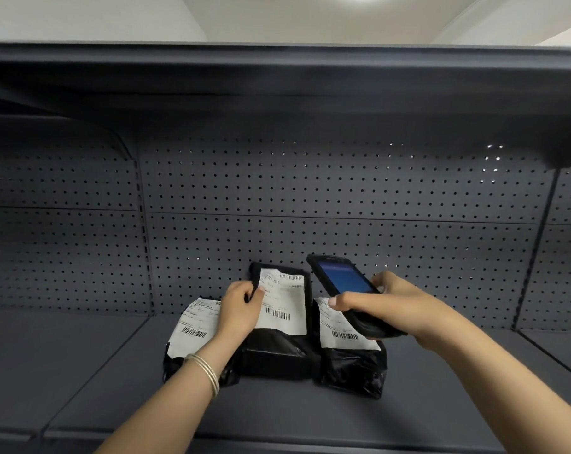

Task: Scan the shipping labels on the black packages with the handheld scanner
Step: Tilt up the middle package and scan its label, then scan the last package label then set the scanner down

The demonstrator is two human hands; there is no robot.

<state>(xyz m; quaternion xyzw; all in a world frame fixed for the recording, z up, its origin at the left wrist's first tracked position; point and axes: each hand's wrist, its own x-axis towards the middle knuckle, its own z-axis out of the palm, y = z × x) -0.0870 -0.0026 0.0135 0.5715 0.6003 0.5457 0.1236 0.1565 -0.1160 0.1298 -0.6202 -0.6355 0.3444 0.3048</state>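
Three black packages with white shipping labels lie side by side on a dark grey shelf (277,411). My left hand (241,306) grips the upper left edge of the middle package (277,348) and holds it tilted up, so its label (282,303) faces me. The left package (192,335) lies partly under my left forearm. My right hand (389,306) holds the black handheld scanner (343,283), screen lit blue, above the right package (352,362) and just right of the middle label.
A perforated dark back panel (310,191) stands close behind the packages. An upper shelf (277,77) overhangs above. Shelf sections stretch to the left (64,371) and right (556,348). A thin bracelet (205,371) circles my left wrist.
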